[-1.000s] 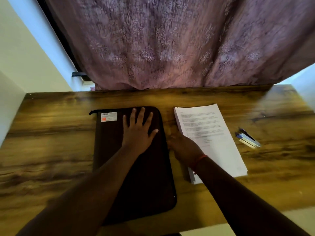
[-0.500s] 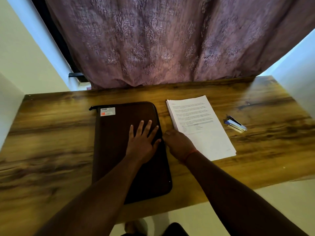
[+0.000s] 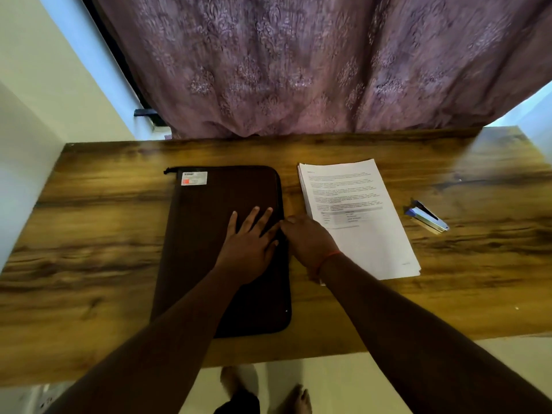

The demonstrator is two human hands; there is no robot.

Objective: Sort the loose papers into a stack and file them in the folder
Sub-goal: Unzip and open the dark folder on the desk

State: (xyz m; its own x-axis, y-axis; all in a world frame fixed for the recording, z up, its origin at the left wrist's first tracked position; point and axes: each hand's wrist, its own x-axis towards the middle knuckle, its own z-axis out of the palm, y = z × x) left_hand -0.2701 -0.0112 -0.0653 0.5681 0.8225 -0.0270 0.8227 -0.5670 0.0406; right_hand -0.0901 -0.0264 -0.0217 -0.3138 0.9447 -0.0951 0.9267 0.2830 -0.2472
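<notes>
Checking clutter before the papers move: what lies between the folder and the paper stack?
Head view: a strip of bare table at the far end; nearer, the right hand fills the gap between the folder and the stack, its fingers at the folder's edge.

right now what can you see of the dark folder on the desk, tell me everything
The folder is a dark brown, fabric-looking zip case with rounded corners, lying flat and closed on the wooden desk, long side running away from the person. A white label with an orange patch sits at its far left corner beside a zip pull. The left hand presses flat on it; the right hand is at its right edge.
</notes>
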